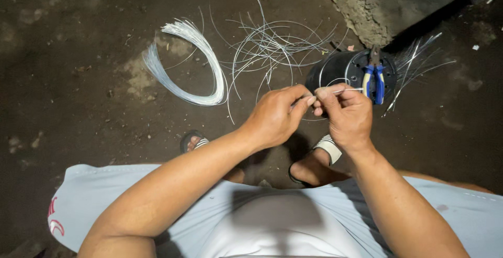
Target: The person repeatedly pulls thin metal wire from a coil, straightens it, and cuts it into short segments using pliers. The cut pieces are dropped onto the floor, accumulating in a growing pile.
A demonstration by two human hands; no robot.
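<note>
- Fingers (309, 101) of both hands meet at one spot, tips pressed together around a thin wire (346, 90).
- Left hand (275, 116): thumb and forefinger closed in a pinch on the wire's near end; remaining fingers curled under.
- Right hand (347, 114): thumb and forefinger likewise pinched on the wire, knuckles up, just beside the left hand and touching it at the fingertips.
- The wire runs out from the pinch toward the pliers, a short straight length showing pale against the black drum (348, 69).
- Drum: black, round, lying on the floor just beyond the right hand. Thin wire loops cross its face.
- Pliers (374, 77): blue and yellow handles, resting on top of the drum, jaws pointing away from the person.
- Loose wires (272, 48): a tangled spray on the floor left of the drum, beyond the left hand.
- Coil (191, 64): a bundled arc of pale wire, further left of the drum, past the tangle.
- More cut wires (419, 59) fan out on the floor right of the drum.
- Floor (78, 53): dark, bare, uneven; a rough concrete edge (361, 12) rises behind the drum.
- Person seated, light shorts (105, 195) in the foreground; sandalled feet (314, 163) on the floor below the hands, nearer than the drum.
</note>
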